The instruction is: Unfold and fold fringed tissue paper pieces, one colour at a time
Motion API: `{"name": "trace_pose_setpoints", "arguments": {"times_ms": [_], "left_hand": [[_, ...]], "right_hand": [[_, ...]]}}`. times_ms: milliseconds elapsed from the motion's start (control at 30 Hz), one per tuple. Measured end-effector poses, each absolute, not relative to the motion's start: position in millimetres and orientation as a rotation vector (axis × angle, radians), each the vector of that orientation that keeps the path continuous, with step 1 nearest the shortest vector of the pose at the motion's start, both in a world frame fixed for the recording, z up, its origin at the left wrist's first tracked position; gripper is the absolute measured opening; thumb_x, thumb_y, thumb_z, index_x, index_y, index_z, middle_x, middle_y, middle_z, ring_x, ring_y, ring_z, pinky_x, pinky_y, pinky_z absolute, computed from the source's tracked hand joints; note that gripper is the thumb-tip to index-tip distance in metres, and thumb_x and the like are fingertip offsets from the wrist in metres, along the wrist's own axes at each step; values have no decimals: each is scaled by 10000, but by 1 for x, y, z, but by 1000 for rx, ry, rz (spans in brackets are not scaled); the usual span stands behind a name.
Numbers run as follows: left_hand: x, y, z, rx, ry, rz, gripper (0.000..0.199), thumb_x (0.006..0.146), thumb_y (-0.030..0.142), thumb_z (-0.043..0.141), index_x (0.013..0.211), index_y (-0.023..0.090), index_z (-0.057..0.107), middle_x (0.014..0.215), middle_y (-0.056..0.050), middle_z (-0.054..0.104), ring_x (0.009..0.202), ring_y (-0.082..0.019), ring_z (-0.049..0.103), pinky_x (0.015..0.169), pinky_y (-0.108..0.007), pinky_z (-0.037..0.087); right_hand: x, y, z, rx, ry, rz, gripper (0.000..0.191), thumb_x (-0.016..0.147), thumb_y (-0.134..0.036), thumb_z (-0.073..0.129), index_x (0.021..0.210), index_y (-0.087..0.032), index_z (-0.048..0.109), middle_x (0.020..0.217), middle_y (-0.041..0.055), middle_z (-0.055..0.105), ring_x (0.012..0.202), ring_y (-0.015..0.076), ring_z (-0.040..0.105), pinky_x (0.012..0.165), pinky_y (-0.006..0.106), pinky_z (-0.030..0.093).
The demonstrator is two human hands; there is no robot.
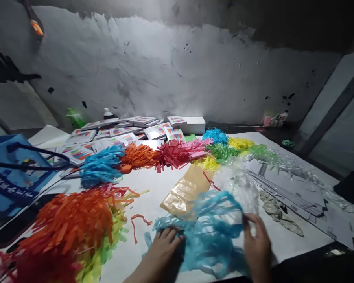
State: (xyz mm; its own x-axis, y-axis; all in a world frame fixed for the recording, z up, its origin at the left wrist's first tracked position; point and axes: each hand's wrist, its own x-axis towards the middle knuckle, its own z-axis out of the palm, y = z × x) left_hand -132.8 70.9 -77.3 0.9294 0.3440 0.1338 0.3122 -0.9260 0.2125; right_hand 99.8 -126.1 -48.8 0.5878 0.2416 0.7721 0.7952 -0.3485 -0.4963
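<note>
A loose, tangled bundle of blue strips (215,232) lies at the front of the white table, blurred in places. My left hand (166,247) rests at its left side, fingers bent over the strips; whether they grip any is hidden. On the right side, my right hand (256,243) pinches the edge of the blue strips between thumb and fingers. Just behind the bundle is a tan paper envelope (181,188). A short red-orange strip (140,218) lies left of my left hand.
Orange fringe (73,216) is heaped at the left, near a blue bag (14,173). Coloured tassel bunches (172,153) line the table's middle, with packaged cards (129,127) behind. Clear plastic (238,181) and white sheets (295,196) lie at the right.
</note>
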Motion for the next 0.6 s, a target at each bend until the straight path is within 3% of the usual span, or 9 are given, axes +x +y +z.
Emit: {"name": "trace_pose_setpoints", "arguments": {"times_ms": [133, 233, 333, 467, 533, 600], "left_hand": [[-136, 121, -47, 2893, 653, 75, 308, 835, 118, 570, 1078, 236, 719, 1156, -99, 716, 1061, -305, 632, 956, -459, 469], [-141, 128, -19, 2853, 663, 86, 300, 837, 82, 519, 947, 225, 758, 1129, -112, 731, 1026, -308, 665, 912, -435, 505], [-133, 95, 12, 2626, 400, 255, 281, 923, 172, 485, 936, 234, 759, 988, -96, 755, 860, -238, 705, 774, -307, 545], [-96, 26, 43, 2229, -14, 460, 301, 978, 311, 497, 1191, 262, 703, 1113, -111, 734, 981, -219, 686, 843, -258, 517], [-78, 5, 48, 2101, 7, 281, 315, 973, 401, 521, 1099, 229, 753, 1017, -108, 748, 911, -216, 672, 815, -260, 500], [-67, -2, 46, 1889, 130, 55, 374, 907, 520, 609, 939, 191, 784, 823, -61, 720, 733, -166, 604, 686, -230, 460]], "right_hand": [[148, -201, -25, -1989, -559, -947, 271, 1013, -382, 485, 945, -167, 635, 720, 79, 748, 605, 244, 707, 528, 314, 488], [152, -232, -8, -2047, -804, -1325, 298, 1009, -385, 486, 901, -186, 680, 723, 77, 756, 602, 248, 712, 644, 386, 498], [127, -219, 5, -1871, -1580, -1380, 371, 1035, -206, 362, 911, -233, 711, 781, -6, 771, 686, 159, 739, 775, 362, 490], [79, -174, 21, -1593, -2173, -1340, 379, 968, -22, 415, 855, -228, 713, 767, -75, 769, 692, 106, 745, 688, 271, 584], [65, -162, 30, -1558, -2160, -1354, 379, 961, -5, 426, 844, -220, 716, 766, -82, 773, 672, 105, 747, 652, 252, 616], [60, -160, 38, -1538, -2077, -1366, 378, 976, -23, 427, 828, -218, 715, 751, -83, 774, 644, 107, 746, 627, 247, 630]]}}
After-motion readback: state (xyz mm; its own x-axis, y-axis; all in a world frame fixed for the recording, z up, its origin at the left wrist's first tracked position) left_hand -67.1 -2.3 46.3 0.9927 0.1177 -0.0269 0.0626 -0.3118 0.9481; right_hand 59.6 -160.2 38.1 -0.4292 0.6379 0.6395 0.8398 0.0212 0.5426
